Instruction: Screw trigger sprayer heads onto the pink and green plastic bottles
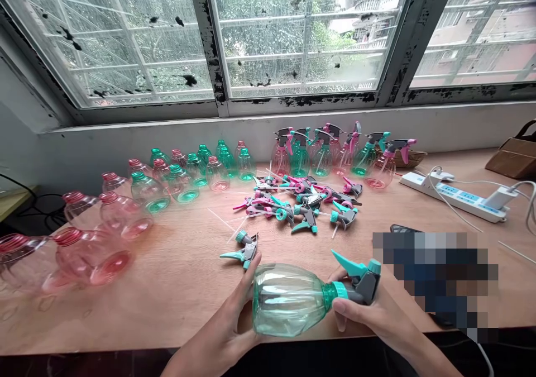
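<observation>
A clear green spray bottle [288, 300] lies sideways between my hands above the table's front edge, its base to the left. My left hand [234, 321] is wrapped round the base end. At the neck, my right hand [368, 310] grips the teal collar of the grey and teal trigger sprayer head [364, 279], which sits on the bottle. No dip tube can be made out inside the bottle. Just beyond my left fingertips a loose teal and grey sprayer head [245, 249] rests on the table. Farther back is a pile of pink and teal sprayer heads [301, 198].
Open pink and green bottles [154, 190] stand in rows on the left. Several bottles fitted with sprayers [322, 153] stand by the wall. To the right are a white power strip [454, 195] with cables, a brown bag [513, 152] and a pixelated patch over a dark object.
</observation>
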### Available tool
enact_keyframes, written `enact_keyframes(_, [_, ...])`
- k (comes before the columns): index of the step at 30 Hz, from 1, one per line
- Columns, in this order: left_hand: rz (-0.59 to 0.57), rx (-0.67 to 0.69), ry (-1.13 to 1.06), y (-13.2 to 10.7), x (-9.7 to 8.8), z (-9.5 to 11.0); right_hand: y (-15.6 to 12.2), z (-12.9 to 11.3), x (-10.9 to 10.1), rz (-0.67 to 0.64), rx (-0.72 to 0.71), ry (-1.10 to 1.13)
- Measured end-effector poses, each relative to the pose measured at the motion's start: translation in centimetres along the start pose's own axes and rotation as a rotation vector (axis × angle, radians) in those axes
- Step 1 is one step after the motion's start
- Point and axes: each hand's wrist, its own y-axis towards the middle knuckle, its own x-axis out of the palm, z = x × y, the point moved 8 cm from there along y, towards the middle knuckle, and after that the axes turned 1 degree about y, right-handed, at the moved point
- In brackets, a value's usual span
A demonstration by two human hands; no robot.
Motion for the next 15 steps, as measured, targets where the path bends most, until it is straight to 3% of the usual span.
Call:
enact_keyframes(7, [-0.019,-0.099,-0.018,0.03,0.20,-0.48,0.07,0.39,-0.23,0.017,0.001,0.026])
enact_keyframes(15, [-0.002,-0.041,0.056,-0.28,-0.09,-0.34,0.14,0.23,-0.22,0.003,-0.005,-0.032])
